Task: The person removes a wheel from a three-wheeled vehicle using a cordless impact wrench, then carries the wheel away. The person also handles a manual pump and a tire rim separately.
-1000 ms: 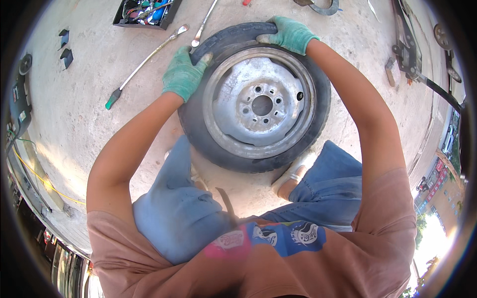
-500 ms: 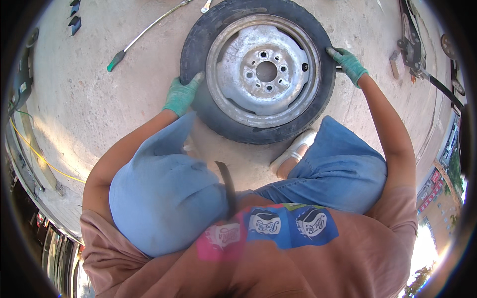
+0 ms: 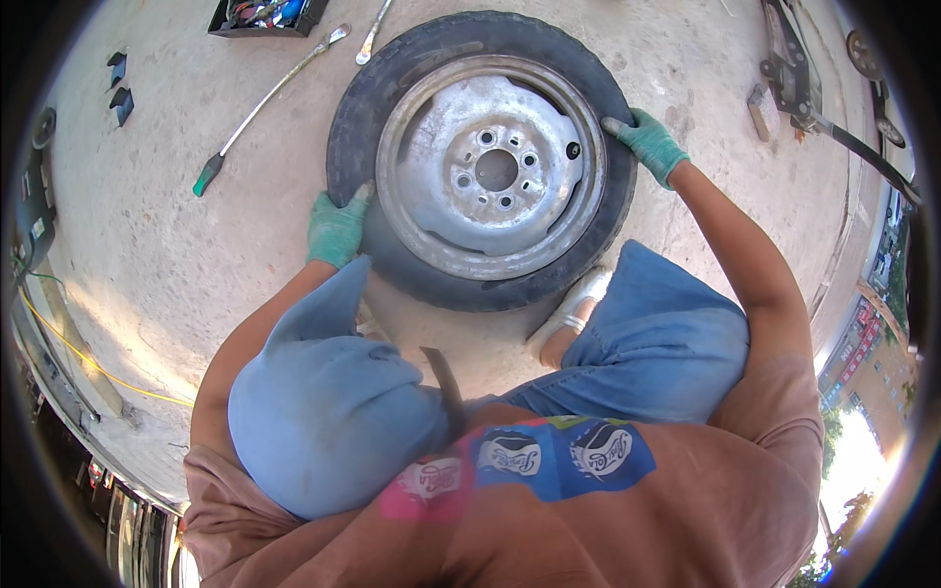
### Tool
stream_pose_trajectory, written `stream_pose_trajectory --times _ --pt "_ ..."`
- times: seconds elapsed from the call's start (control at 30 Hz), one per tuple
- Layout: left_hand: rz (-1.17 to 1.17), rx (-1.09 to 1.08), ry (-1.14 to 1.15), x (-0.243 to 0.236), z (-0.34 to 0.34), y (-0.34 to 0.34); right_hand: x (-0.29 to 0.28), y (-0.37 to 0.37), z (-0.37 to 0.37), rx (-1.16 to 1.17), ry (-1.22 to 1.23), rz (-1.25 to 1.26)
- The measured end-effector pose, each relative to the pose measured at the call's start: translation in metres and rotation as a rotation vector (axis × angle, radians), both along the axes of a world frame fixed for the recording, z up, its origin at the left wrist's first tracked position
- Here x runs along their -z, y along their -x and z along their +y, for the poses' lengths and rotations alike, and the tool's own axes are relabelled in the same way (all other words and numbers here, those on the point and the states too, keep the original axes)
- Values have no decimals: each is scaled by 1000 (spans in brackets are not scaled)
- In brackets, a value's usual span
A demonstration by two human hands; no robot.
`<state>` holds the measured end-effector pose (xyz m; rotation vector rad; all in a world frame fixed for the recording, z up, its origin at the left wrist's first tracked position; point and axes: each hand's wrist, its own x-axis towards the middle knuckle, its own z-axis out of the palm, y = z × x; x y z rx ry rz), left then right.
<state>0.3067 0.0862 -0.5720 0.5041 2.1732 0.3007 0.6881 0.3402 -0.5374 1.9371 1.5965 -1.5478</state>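
Observation:
A black tyre [image 3: 446, 277] mounted on a worn, silver-grey steel rim [image 3: 510, 118] lies face up on the concrete before my feet. The rim has a round centre hole, bolt holes around it and a dark valve hole toward the right. My left hand [image 3: 338, 230], in a green glove, grips the tyre's left edge with the thumb on the sidewall. On the upper right edge my right hand [image 3: 651, 144], gloved the same, has its thumb over the sidewall. The fingers of both hands are partly hidden behind the tyre.
A tyre lever with a green handle [image 3: 208, 174] lies left of the wheel. Another metal bar [image 3: 371, 34] and a black tool box [image 3: 265, 24] are beyond it. At the right stand a black floor jack [image 3: 796, 93] and a block [image 3: 761, 111]. A yellow cable [image 3: 93, 363] runs at left.
The view has shifted, so the wheel and hands sit lower and farther left, and the tool box has come into sight. Both hands stay on the tyre; the rim looks turned very slightly counterclockwise.

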Motion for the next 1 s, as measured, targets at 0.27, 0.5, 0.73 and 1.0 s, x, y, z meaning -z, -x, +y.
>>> stream_pose_trajectory --times 0.27,0.5,0.73,1.0 --pt "12 -1 -16 3 -4 2 4 7 -6 42 -63 -4" --pt "-8 55 15 8 4 8 13 -12 0 -64 -61 -16" --pt "256 744 193 -67 11 5 -35 -27 -20 -598 -305 -427" --pt "11 1904 -229 -117 -9 -7 -60 20 -119 -1242 -402 -39"
